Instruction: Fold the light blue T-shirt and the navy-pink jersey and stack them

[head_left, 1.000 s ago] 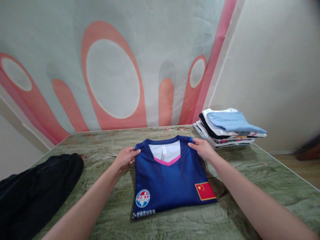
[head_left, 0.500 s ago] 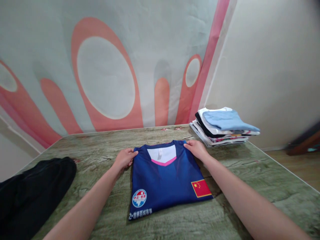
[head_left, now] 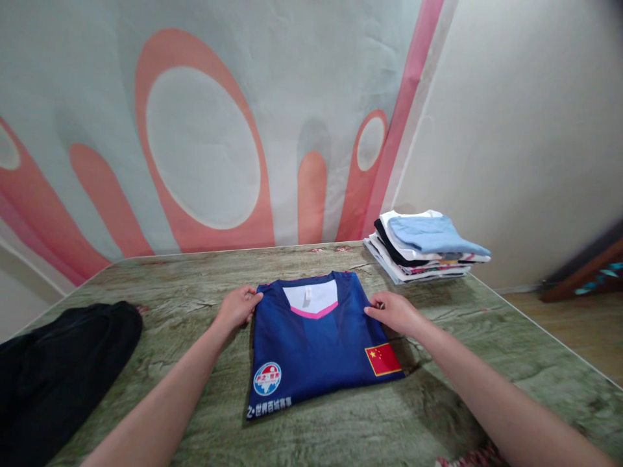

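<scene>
A navy blue T-shirt (head_left: 318,350) lies folded into a rectangle in front of me, its collar away from me. It has a white inner neck, pink collar trim, a red flag patch at the lower right and a round logo with white lettering at the lower left. My left hand (head_left: 237,307) pinches its far left corner between thumb and fingers. At the shirt's right side edge, below the far corner, is my right hand (head_left: 396,314); its thumb and forefinger are slightly apart, with the tips over the edge and no cloth visibly gripped.
A stack of folded clothes (head_left: 428,250), light blue on top, stands at the table's far right. Black cloth (head_left: 73,370) lies in a heap at the left. The wood-patterned table (head_left: 195,389) meets a printed backdrop (head_left: 204,149) along its far edge.
My right hand has let go of the far right corner and moved down along the shirt's right edge. My left hand stays on its corner. The view has shifted slightly.
</scene>
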`<control>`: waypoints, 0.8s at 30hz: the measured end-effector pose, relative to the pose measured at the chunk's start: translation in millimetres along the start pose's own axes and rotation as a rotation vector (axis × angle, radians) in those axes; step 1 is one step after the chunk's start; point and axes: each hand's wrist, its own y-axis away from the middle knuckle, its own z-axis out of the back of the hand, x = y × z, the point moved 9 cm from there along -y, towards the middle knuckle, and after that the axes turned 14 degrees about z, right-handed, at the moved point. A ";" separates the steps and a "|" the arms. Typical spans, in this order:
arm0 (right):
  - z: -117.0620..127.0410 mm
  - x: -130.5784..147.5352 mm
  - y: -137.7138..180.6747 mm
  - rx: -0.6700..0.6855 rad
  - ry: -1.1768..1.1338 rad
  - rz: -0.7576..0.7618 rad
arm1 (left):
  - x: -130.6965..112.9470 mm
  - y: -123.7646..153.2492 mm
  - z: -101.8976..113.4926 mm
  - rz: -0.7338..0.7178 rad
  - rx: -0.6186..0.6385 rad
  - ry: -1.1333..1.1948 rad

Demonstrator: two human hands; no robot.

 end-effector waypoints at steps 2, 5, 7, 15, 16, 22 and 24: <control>-0.3 0.5 4.0 -0.005 0.006 -0.036 | -1.2 1.9 0.3 -0.009 -0.013 0.013; -0.3 -2.0 6.2 -0.013 -0.006 -0.093 | -2.0 4.1 1.9 -0.027 -0.045 0.007; -0.8 -5.1 7.9 -0.006 -0.022 -0.126 | -0.6 3.3 1.5 -0.024 -0.048 -0.006; -13.6 -21.5 15.1 -0.011 -0.345 -0.245 | 1.1 -8.5 4.4 0.014 -0.128 -0.009; -16.0 -22.7 15.6 0.001 -0.373 -0.261 | -1.5 -7.9 4.5 -0.001 -0.141 -0.027; -28.2 -25.9 20.0 0.094 -0.519 -0.297 | -10.8 -4.0 8.6 -0.075 -0.268 -0.160; -24.3 -30.6 19.7 0.082 -0.447 -0.268 | -9.8 -4.6 10.6 -0.097 -0.308 -0.193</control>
